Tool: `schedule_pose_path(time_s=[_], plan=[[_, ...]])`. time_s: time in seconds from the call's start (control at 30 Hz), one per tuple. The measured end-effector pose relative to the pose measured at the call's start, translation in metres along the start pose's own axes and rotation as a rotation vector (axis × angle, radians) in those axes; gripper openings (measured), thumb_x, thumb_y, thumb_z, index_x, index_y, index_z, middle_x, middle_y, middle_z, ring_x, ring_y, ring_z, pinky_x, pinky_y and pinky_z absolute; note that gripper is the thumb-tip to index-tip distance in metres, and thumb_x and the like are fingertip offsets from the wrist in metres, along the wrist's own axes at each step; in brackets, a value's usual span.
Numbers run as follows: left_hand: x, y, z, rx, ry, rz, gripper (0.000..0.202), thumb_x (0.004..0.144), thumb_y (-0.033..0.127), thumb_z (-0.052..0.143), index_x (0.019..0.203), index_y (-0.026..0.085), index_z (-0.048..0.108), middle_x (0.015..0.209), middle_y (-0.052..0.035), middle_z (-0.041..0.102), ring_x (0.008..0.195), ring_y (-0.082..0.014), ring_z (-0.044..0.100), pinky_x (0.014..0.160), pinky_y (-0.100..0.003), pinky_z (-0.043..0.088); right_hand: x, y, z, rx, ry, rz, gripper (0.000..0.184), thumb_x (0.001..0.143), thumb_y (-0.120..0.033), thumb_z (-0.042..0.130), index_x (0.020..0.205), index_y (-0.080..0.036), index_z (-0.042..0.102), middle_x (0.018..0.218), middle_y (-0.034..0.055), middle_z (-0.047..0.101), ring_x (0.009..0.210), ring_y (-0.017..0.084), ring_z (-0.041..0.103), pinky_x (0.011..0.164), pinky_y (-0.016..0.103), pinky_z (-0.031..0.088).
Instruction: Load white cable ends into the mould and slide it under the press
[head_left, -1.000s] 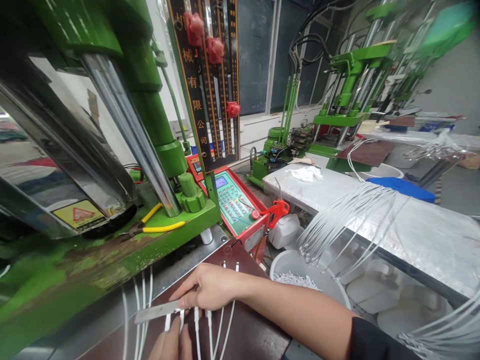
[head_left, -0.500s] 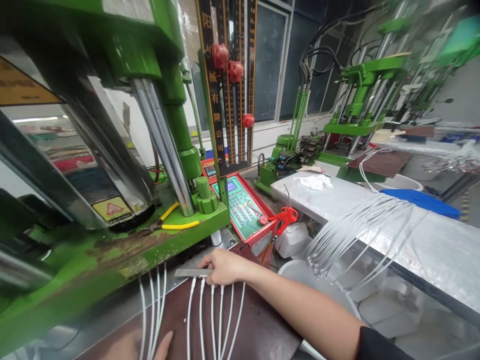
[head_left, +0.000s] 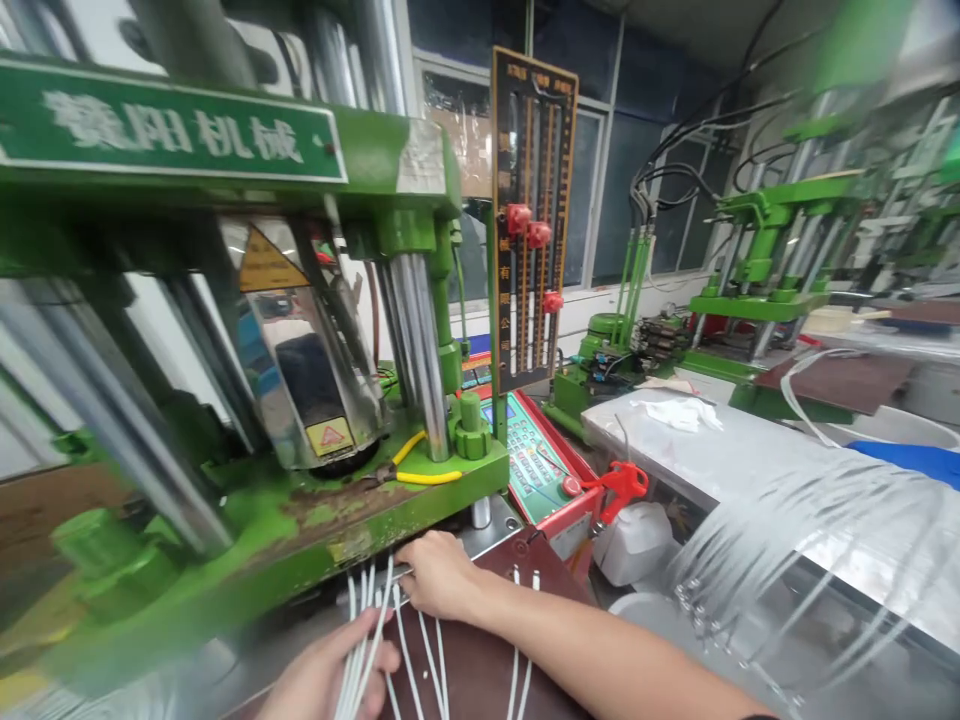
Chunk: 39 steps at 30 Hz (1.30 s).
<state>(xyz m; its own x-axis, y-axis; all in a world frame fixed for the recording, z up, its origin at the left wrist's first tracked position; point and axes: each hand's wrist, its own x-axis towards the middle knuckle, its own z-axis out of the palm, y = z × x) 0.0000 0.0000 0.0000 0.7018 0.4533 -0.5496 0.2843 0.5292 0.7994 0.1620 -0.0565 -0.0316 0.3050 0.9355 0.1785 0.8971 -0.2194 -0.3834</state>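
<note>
Several white cables (head_left: 360, 660) hang down in front of the lower plate of the green press (head_left: 375, 530), bunched in the left hand (head_left: 319, 670), whose fingers curl closed around them. The right hand (head_left: 439, 580) is just beyond, at the press edge, its fingers bent at what looks like a thin metal strip (head_left: 396, 574); how firmly they grip it I cannot tell, as the tips are partly hidden.

More cables run down over the brown board (head_left: 480, 685) below, and two lie apart, past the right forearm. The step in hand seems to be handling the cable ends at the strip; the next move calls for keeping the bunch together and the strip steady, without tangling strands.

On the press plate rest yellow-handled pliers (head_left: 420, 468). Right of it come the keypad control box (head_left: 536, 465), a slotted scale panel (head_left: 531, 330) with three red knobs, a red air gun (head_left: 624, 484) and a white jug (head_left: 634, 540). Farther right, a large cable bundle (head_left: 817, 540) drapes over the edge of a shiny surface (head_left: 750, 440).
</note>
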Motion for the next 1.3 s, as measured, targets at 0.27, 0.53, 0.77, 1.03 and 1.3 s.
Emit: schedule_pose_path(time_s=[0.27, 0.53, 0.77, 1.03, 1.3], plan=[[0.037, -0.009, 0.012, -0.225, -0.042, 0.025, 0.024, 0.09, 0.031, 0.043, 0.093, 0.01, 0.055, 0.053, 0.0039, 0.046, 0.033, -0.005, 0.025, 0.033, -0.019, 0.014, -0.005, 0.009, 0.025, 0.086, -0.003, -0.053, 0.026, 0.073, -0.014, 0.045, 0.085, -0.019, 0.067, 0.084, 0.0071, 0.07, 0.083, 0.021, 0.064, 0.07, 0.028, 0.042], [0.049, -0.025, -0.006, -0.288, -0.071, 0.121, 0.027, 0.09, 0.036, 0.042, 0.092, 0.011, 0.053, 0.048, 0.0042, 0.041, 0.032, -0.0046, 0.021, 0.033, -0.02, 0.008, -0.01, 0.012, 0.019, 0.21, 0.065, 0.005, 0.035, 0.089, -0.031, 0.039, 0.109, -0.021, 0.065, 0.107, 0.0053, 0.067, 0.102, 0.021, 0.059, 0.091, 0.031, 0.04], [0.055, -0.03, -0.012, -0.279, -0.103, 0.171, 0.04, 0.072, 0.048, 0.069, 0.088, 0.015, 0.052, 0.048, 0.0088, 0.032, 0.034, -0.003, 0.016, 0.032, -0.018, 0.012, -0.008, 0.009, 0.009, 0.166, 0.114, -0.015, 0.032, 0.09, -0.029, 0.038, 0.101, -0.023, 0.067, 0.1, 0.0032, 0.07, 0.096, 0.02, 0.062, 0.084, 0.027, 0.041], [0.052, -0.027, -0.007, -0.287, -0.11, 0.171, 0.039, 0.073, 0.047, 0.068, 0.087, 0.013, 0.054, 0.045, 0.0098, 0.029, 0.033, -0.0025, 0.015, 0.032, -0.018, 0.01, -0.01, 0.009, 0.007, 0.149, 0.084, 0.008, 0.034, 0.092, -0.031, 0.036, 0.099, -0.022, 0.068, 0.099, 0.0045, 0.07, 0.094, 0.019, 0.063, 0.084, 0.026, 0.041], [0.047, -0.029, -0.005, -0.309, -0.117, 0.161, 0.022, 0.09, 0.034, 0.045, 0.087, 0.013, 0.053, 0.048, 0.0094, 0.029, 0.034, -0.0035, 0.017, 0.033, -0.018, 0.01, -0.008, 0.024, 0.024, 0.152, 0.044, -0.02, 0.036, 0.092, -0.035, 0.035, 0.104, -0.02, 0.066, 0.107, 0.0049, 0.068, 0.099, 0.021, 0.061, 0.091, 0.031, 0.041]])
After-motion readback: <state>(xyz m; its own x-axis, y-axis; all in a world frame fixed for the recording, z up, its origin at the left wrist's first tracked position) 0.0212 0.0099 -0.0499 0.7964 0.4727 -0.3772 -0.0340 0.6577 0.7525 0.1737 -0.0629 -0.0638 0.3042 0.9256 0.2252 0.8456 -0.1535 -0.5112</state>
